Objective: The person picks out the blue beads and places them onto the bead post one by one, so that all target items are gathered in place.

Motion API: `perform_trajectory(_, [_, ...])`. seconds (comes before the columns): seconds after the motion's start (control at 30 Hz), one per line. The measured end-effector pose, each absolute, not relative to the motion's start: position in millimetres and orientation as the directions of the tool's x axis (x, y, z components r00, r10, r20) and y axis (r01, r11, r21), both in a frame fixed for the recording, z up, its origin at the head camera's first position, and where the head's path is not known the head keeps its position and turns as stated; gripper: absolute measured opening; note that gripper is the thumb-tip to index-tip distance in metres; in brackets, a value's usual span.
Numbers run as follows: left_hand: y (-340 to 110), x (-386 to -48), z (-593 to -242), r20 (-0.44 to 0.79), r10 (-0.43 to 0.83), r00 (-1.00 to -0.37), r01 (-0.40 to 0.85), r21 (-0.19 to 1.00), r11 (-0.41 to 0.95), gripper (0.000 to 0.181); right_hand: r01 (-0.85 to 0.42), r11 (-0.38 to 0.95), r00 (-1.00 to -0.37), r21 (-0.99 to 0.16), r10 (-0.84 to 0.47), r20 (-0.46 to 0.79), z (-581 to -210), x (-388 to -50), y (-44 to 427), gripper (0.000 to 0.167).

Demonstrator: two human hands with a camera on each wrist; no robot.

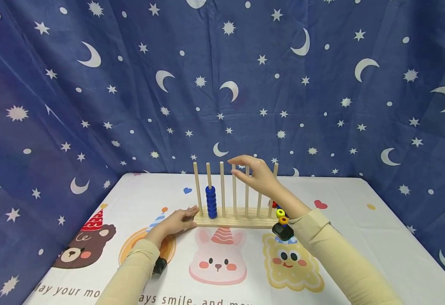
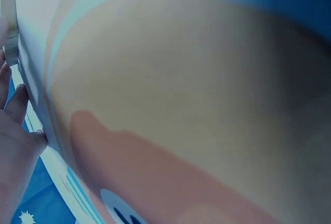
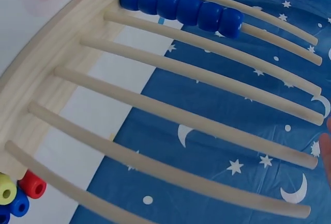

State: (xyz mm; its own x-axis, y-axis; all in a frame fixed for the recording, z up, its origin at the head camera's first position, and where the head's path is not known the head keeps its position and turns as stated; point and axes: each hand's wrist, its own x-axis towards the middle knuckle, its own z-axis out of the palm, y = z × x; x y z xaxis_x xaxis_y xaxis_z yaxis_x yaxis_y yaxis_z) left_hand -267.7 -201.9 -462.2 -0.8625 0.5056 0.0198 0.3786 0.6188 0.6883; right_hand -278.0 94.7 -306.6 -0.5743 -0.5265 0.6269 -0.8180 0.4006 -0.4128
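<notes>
A wooden peg rack (image 1: 230, 221) stands on the table, its several upright pegs in one row. The second peg from the left carries a stack of blue beads (image 1: 211, 202), seen also as blue beads (image 3: 189, 10) in the right wrist view. My left hand (image 1: 176, 221) touches the rack's left end, fingers spread; only part of this hand (image 2: 15, 146) shows in the left wrist view. Above the middle pegs is my right hand (image 1: 257, 173), thumb and index finger apart near the peg tops. I see no bead between them. Fingertips (image 3: 326, 149) barely show at the right wrist view's edge.
Loose beads lie by the rack's right end, partly behind the right forearm: a yellow bead (image 1: 280, 213), an orange bead (image 1: 283, 220) and a red bead (image 3: 32, 184) among them. A printed white cloth (image 1: 344, 241) covers the table. Behind hangs a blue curtain (image 1: 192, 93).
</notes>
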Motion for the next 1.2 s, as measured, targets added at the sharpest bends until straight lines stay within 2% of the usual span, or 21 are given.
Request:
perform_trajectory(0.07, [-209.2, -274.9, -473.7, 0.074, 0.542, -0.837, 0.431, 0.699, 0.571, 0.059, -0.823, 0.391, -0.568, -0.412, -0.524, 0.635, -308.6, -276.6, 98.7, 0.026])
perform_trajectory(0.17, [-211.2, -275.7, -473.7, 0.087, 0.549, -0.831, 0.443, 0.7, 0.56, 0.059, -0.821, 0.384, -0.57, -0.422, -0.518, 0.638, -310.0, -273.0, 104.8, 0.026])
perform_trajectory(0.4, [-199.4, -267.7, -460.9, -0.017, 0.498, -0.867, 0.368, 0.651, 0.663, 0.055, -0.811, 0.389, -0.584, -0.437, -0.495, 0.643, -310.3, -260.0, 124.2, 0.026])
perform_trajectory(0.5, [-198.7, -266.5, -460.5, -0.023, 0.491, -0.871, 0.364, 0.639, 0.677, 0.055, -0.815, 0.389, -0.577, -0.429, -0.488, 0.655, -314.6, -258.6, 133.3, 0.026])
perform_trajectory(0.8, [-200.0, -265.9, -458.9, -0.012, 0.503, -0.864, 0.384, 0.628, 0.676, 0.055, -0.773, 0.464, -0.632, -0.433, -0.497, 0.595, -327.2, -252.3, 156.6, 0.026])
perform_trajectory(1.07, [-201.0, -265.0, -461.8, -0.017, 0.507, -0.862, 0.381, 0.638, 0.669, 0.055, -0.796, 0.475, -0.602, -0.376, -0.546, 0.583, -338.1, -249.4, 177.8, 0.027])
perform_trajectory(1.2, [-200.4, -265.7, -461.9, -0.015, 0.508, -0.861, 0.383, 0.638, 0.668, 0.054, -0.789, 0.488, -0.611, -0.373, -0.56, 0.56, -346.7, -248.1, 189.5, 0.029])
